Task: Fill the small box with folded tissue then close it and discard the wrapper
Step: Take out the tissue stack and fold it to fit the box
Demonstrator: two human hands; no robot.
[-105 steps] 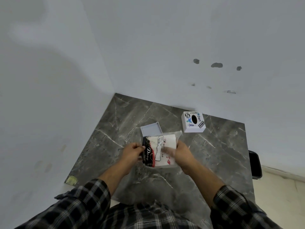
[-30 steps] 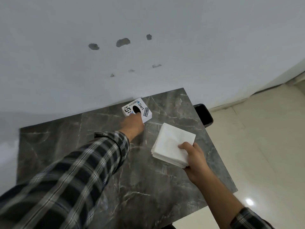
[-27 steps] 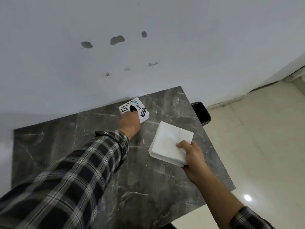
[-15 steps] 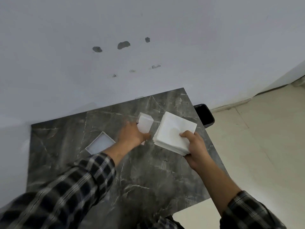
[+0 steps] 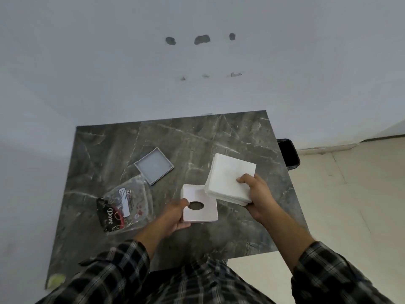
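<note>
My left hand (image 5: 175, 216) grips the small white box (image 5: 200, 205) from its left edge, holding it above the table with its open inside facing up; an oval hole shows in its bottom. My right hand (image 5: 257, 195) holds a stack of folded white tissue (image 5: 230, 177) just right of the box, its lower left corner overlapping the box's rim. The box's flat grey lid (image 5: 154, 166) lies on the table behind. The empty clear wrapper (image 5: 122, 205) with a black and red printed end lies to the left.
The dark marble table (image 5: 219, 139) stands in a corner against white walls. A black bin (image 5: 288, 153) sits on the floor past the table's right edge. A small yellowish scrap (image 5: 55, 279) lies at the near left corner.
My left hand took the box from the far side, turned it over and brought it near. My right hand moved the tissue stack up against it. The view swung left, showing the wrapper.
</note>
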